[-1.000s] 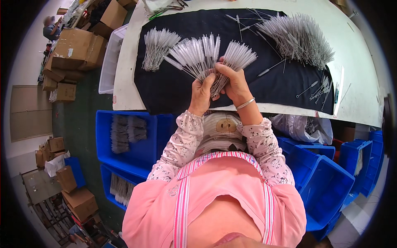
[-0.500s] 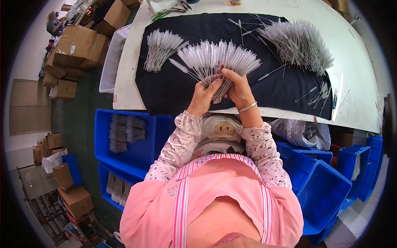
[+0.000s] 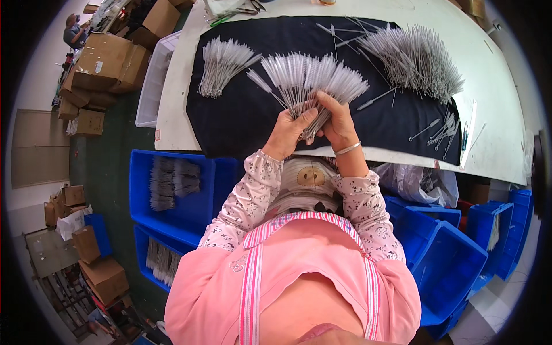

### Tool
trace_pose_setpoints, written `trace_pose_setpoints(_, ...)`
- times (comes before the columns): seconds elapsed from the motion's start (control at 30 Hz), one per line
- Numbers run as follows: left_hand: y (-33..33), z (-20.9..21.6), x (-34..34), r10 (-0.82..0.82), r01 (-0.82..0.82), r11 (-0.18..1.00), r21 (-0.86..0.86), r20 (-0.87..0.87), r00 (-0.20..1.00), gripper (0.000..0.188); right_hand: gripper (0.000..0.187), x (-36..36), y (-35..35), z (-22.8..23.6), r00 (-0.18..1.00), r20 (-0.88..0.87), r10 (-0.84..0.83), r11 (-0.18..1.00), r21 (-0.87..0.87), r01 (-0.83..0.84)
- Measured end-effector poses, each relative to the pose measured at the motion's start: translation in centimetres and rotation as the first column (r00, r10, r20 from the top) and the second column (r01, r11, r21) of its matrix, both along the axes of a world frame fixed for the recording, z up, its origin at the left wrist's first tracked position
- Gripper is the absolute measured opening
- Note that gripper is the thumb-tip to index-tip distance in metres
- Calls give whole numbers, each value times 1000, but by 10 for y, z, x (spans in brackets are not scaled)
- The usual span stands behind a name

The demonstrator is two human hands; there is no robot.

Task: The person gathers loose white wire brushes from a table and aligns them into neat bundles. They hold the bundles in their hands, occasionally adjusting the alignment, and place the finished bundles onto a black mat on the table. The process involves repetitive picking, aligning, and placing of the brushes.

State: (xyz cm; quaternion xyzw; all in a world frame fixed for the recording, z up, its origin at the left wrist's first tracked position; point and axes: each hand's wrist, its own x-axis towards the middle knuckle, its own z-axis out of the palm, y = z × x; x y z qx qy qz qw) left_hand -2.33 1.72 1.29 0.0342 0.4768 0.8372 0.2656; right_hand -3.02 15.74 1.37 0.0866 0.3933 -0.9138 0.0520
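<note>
A fanned bundle of thin wire brushes (image 3: 313, 77) with white bristles is held between my two hands over the dark cloth (image 3: 230, 129). Around the wire stems on the left side, my left hand (image 3: 291, 127) is closed, its thumb lying across them. My right hand (image 3: 336, 119) grips the stems from the right, thumb on top, a bangle (image 3: 348, 148) at its wrist. The looped ends poke out below the fingers. To the left lies a smaller bunch of brushes (image 3: 223, 66); a large heap of brushes (image 3: 414, 63) covers the cloth's far right.
Several loose brushes (image 3: 445, 133) lie at the cloth's right end. Pliers (image 3: 247, 10) rest on the white table (image 3: 178, 98) at the back. Blue bins (image 3: 172, 221), some with brushes inside, stand below on both sides. Cardboard boxes (image 3: 106, 63) are stacked at left; a distant person (image 3: 75, 33) stands beyond.
The bundle and both my hands have shifted slightly right, and the brushes in it have fanned a little differently. Both hands keep their grip. The surrounding piles look the same.
</note>
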Motion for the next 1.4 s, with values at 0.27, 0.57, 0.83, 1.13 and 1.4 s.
trace_pose_setpoints(0.27,-1,3,0,-23,2,988,153,134,991,37,20,2,0,17,998,5,-55,996,77,54)
trace_pose_setpoints(0.57,-5,9,1,-111,85,969,234,104,988,41,26,2,9,19,995,-50,84,996,0,-84)
trace_pose_setpoints(0.83,-9,5,0,-122,119,988,95,26,992,37,28,6,1,28,994,-54,94,990,106,-88)
trace_pose_setpoints(1.13,-1,31,5,-187,167,935,-312,-37,982,23,25,10,-8,23,968,-238,-80,946,287,149)
trace_pose_setpoints(1.4,-6,54,-3,-508,508,861,21,74,858,13,62,9,14,22,889,-297,348,934,185,-304)
